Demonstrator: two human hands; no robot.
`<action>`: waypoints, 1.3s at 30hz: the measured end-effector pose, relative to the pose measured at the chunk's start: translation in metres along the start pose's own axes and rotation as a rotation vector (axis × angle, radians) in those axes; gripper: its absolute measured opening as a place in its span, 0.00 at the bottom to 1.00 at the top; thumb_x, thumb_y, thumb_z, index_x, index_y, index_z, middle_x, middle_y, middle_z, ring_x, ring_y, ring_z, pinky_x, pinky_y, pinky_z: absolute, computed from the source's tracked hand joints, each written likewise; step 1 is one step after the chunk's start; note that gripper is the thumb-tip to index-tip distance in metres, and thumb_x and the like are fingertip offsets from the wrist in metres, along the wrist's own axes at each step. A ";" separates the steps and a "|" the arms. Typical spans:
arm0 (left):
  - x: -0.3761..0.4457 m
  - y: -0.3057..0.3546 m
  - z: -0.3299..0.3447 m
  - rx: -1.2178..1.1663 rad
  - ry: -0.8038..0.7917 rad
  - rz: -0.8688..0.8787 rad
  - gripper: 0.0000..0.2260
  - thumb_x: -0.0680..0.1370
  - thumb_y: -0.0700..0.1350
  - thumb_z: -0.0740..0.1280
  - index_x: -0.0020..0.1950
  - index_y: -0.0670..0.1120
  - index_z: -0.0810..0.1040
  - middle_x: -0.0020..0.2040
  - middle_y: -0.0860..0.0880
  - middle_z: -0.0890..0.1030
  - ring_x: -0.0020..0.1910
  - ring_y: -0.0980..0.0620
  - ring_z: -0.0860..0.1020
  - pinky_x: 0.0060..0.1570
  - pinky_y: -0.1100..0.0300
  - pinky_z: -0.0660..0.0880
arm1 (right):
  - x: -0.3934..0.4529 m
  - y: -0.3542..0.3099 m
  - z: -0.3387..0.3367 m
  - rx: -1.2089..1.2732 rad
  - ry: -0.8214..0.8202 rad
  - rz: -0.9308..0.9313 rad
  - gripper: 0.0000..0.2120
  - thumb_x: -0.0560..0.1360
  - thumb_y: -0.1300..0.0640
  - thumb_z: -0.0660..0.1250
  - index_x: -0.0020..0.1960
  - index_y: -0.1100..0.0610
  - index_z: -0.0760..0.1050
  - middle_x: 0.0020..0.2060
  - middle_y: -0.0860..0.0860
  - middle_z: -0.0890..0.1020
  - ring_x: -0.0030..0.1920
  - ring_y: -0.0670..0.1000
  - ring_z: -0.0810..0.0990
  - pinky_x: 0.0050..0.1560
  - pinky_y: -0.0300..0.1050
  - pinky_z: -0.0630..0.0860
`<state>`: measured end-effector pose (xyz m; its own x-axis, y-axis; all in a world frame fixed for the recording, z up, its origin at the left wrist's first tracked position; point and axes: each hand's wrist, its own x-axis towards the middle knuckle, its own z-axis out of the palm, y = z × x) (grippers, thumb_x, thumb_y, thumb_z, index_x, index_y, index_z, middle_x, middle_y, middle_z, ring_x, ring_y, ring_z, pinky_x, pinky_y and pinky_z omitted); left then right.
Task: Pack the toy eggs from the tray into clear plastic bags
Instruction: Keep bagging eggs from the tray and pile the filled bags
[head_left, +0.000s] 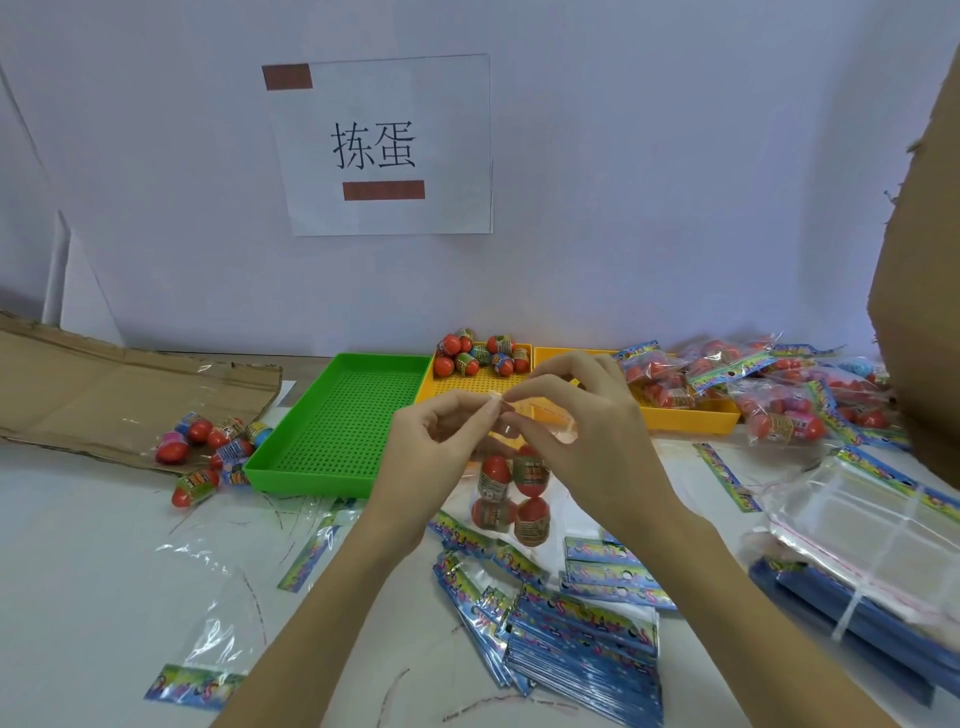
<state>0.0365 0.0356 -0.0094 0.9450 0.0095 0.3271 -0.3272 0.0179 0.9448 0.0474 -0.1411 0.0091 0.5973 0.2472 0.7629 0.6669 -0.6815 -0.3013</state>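
My left hand (436, 462) and my right hand (582, 431) meet above the table and both pinch the top edge of a clear plastic bag (558, 434). Several red toy eggs (511, 493) with printed wrappers hang inside that bag below my fingers. Behind my hands a yellow tray (457, 387) holds several more red eggs (480, 356) in its far corner. A green tray (337, 415) to its left has nothing in it.
A second yellow tray (691, 413) and the table at right carry several filled bags (779, 405). Loose eggs (213, 452) lie left by flattened cardboard (104, 384). Blue header cards (582, 654) and flat bags (862, 535) lie in front. A cardboard box (919, 312) stands far right.
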 end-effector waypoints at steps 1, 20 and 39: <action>0.000 0.001 0.000 0.014 -0.019 0.017 0.06 0.83 0.40 0.70 0.53 0.43 0.87 0.46 0.43 0.88 0.42 0.42 0.88 0.49 0.53 0.85 | 0.000 0.000 0.000 -0.005 0.006 0.005 0.08 0.76 0.53 0.76 0.53 0.55 0.86 0.51 0.52 0.82 0.56 0.55 0.77 0.56 0.39 0.70; -0.003 0.003 -0.008 0.417 -0.058 0.259 0.06 0.80 0.37 0.74 0.51 0.47 0.89 0.41 0.56 0.88 0.42 0.57 0.87 0.46 0.64 0.82 | 0.003 0.008 0.001 -0.022 -0.001 -0.220 0.03 0.76 0.64 0.76 0.49 0.62 0.86 0.45 0.54 0.84 0.48 0.58 0.78 0.48 0.48 0.78; 0.000 0.006 -0.014 0.303 0.004 0.069 0.09 0.80 0.34 0.72 0.47 0.45 0.88 0.40 0.49 0.89 0.43 0.52 0.88 0.43 0.64 0.82 | 0.009 0.045 -0.028 0.134 0.168 0.361 0.05 0.76 0.62 0.74 0.43 0.56 0.79 0.40 0.49 0.79 0.45 0.53 0.79 0.49 0.49 0.77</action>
<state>0.0349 0.0502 -0.0040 0.9204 0.0045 0.3909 -0.3739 -0.2820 0.8836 0.0709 -0.1889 0.0186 0.7301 -0.1144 0.6737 0.4866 -0.6051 -0.6301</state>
